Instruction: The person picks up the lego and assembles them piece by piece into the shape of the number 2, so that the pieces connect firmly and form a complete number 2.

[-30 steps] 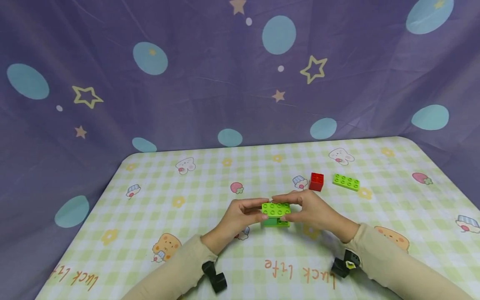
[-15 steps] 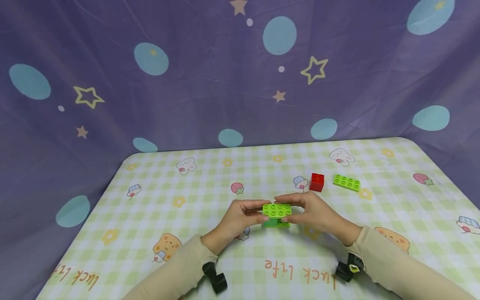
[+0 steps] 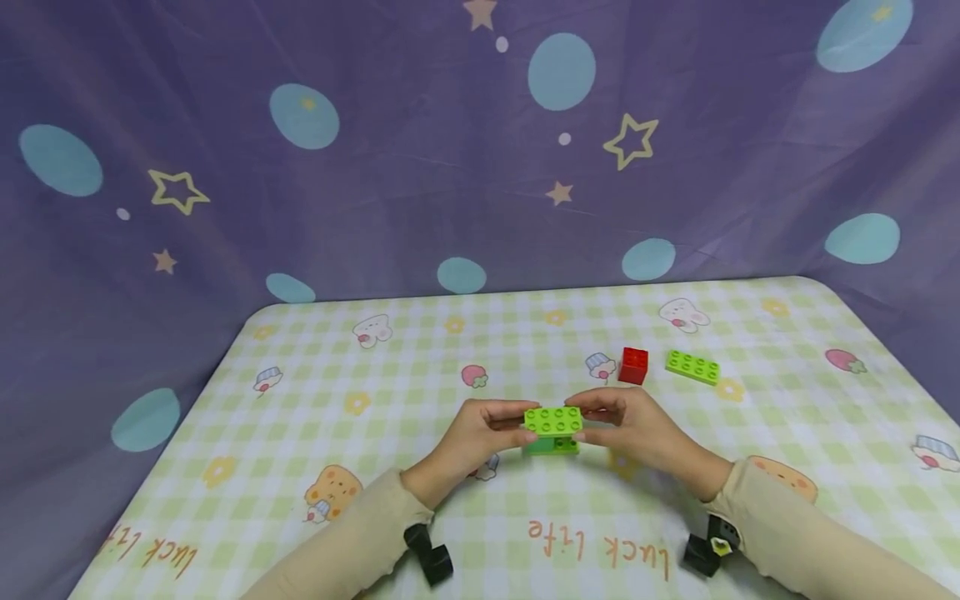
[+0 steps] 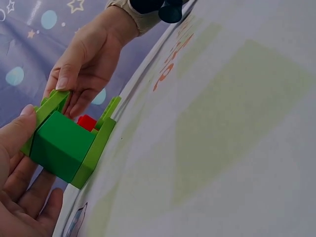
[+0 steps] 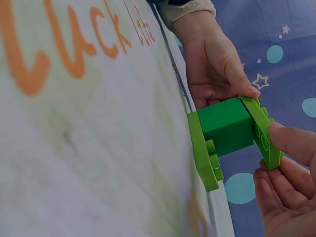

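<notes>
A small stack of toy building bricks stands on the table. Its flat light green top brick (image 3: 553, 422) lies over a dark green block (image 4: 64, 143) at the left end, with another flat light green brick (image 5: 201, 150) beneath. Under the top brick's right end is a gap. My left hand (image 3: 472, 437) pinches the top brick's left end, thumb in front and fingers behind. At the right end, my right hand (image 3: 637, 429) holds the same brick lightly, its thumb at the front corner and fingers at the back.
Beyond my right hand, a red brick (image 3: 633, 366) and a loose flat light green brick (image 3: 693, 367) lie on the checked tablecloth (image 3: 405, 367). A purple patterned curtain (image 3: 420, 192) hangs behind the table. Both wrists carry black camera mounts (image 3: 429, 557).
My right hand has slid a little to the right, toward the end of the top brick. The left hand and the stack have stayed almost in place.
</notes>
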The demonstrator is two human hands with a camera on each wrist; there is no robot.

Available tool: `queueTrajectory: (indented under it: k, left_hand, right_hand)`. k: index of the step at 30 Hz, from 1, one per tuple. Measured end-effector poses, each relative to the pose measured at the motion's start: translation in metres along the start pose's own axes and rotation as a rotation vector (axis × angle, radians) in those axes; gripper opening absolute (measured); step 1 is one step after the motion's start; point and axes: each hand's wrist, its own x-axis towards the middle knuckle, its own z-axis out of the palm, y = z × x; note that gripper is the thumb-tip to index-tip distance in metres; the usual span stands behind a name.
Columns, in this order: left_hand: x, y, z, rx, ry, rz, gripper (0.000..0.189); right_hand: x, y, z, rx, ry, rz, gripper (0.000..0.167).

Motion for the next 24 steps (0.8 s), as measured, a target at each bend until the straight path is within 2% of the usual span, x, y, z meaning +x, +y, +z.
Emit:
queueTrajectory:
  k: [8,16,24]
  left_hand:
    - [-0.0005,-0.0004,0.0031,-0.006,0.021,0.017,0.041]
    - [-0.0021,0.0000,0.0033,0.004,0.033,0.001,0.041]
    - [-0.0010,0.0018,0.0048,0.009,0.034,0.003,0.041]
  right_hand:
    - [0.0027,0.0051,-0.0020,0.020,-0.019,0.038,0.040]
    - [0.0028,0.0056,-0.0006,0.109,-0.055,0.046,0.039]
    - [0.0024,0.0087,-0.0014,0.165,-0.058,0.068,0.040]
